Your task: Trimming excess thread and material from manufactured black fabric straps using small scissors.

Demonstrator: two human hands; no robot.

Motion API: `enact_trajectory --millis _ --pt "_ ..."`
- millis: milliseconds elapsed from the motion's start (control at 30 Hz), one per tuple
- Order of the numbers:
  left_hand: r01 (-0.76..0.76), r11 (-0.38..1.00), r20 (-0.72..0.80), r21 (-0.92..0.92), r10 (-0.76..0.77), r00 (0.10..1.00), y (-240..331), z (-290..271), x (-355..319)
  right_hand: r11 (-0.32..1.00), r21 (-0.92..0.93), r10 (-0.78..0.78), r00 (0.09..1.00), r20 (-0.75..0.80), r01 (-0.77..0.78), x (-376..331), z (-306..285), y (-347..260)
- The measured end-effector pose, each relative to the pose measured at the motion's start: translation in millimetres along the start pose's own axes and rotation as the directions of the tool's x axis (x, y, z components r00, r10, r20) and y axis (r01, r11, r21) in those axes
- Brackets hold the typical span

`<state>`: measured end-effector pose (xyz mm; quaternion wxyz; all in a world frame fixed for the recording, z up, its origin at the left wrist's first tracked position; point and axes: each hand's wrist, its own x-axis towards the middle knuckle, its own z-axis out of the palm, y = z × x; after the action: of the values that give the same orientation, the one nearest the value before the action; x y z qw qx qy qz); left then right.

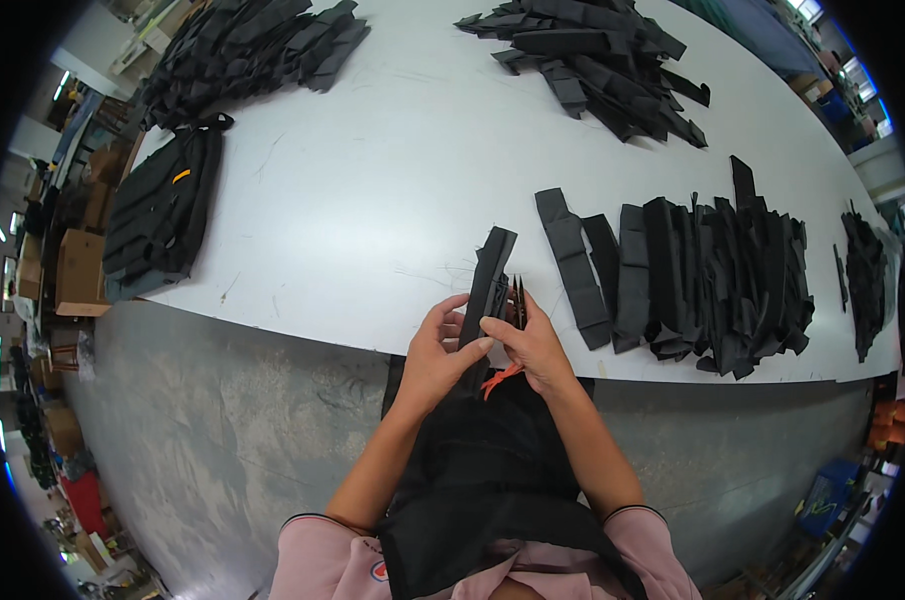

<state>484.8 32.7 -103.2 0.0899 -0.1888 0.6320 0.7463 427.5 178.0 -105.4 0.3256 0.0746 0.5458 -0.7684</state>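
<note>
A black fabric strip (491,266) stands tilted between my hands at the table's near edge. My left hand (436,350) is closed round its left side, thumb across the lower part. Against the other side presses the thumb of my right hand (535,348). That same hand grips a small pair of thread snips (519,298), dark pointed blades upward and slightly apart. Below the palm an orange cord (501,379) hangs out; whether it is tied to the snips is hidden. Nearest on the right lies a flat segmented black strip (575,268).
A row of stacked black strips (718,275) lies on the white table (353,220) at right. Larger heaps, a left pile (258,50) and a right pile (603,60), lie farther back. A black backpack (168,210) sits at the left edge; cardboard boxes (81,270) stand beyond.
</note>
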Motion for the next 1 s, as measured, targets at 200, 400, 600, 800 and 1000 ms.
enact_trajectory --millis 200,400,600,800,1000 --pt "-0.064 0.995 0.037 0.07 0.062 0.997 -8 1 3 0.975 -0.101 -0.202 0.978 -0.055 0.196 -1 -3 14" --pt "0.262 0.822 0.157 -0.506 -0.211 0.965 4 0 6 0.975 -0.119 -0.187 0.982 -0.007 0.185 -7 -5 14" --pt "-0.004 0.926 -0.037 -0.377 -0.01 0.999 -17 11 -6 0.874 -0.42 -0.236 0.969 0.073 0.245 -18 3 20" --pt "0.256 0.953 0.172 -0.163 -0.228 0.958 -9 -7 -4 0.937 -0.279 -0.191 0.977 0.098 0.212 -26 -2 -1" --pt "0.041 0.983 0.105 -0.18 -0.022 0.994 -13 21 -5 0.886 -0.338 -0.372 0.922 -0.107 0.319 -3 12 6"
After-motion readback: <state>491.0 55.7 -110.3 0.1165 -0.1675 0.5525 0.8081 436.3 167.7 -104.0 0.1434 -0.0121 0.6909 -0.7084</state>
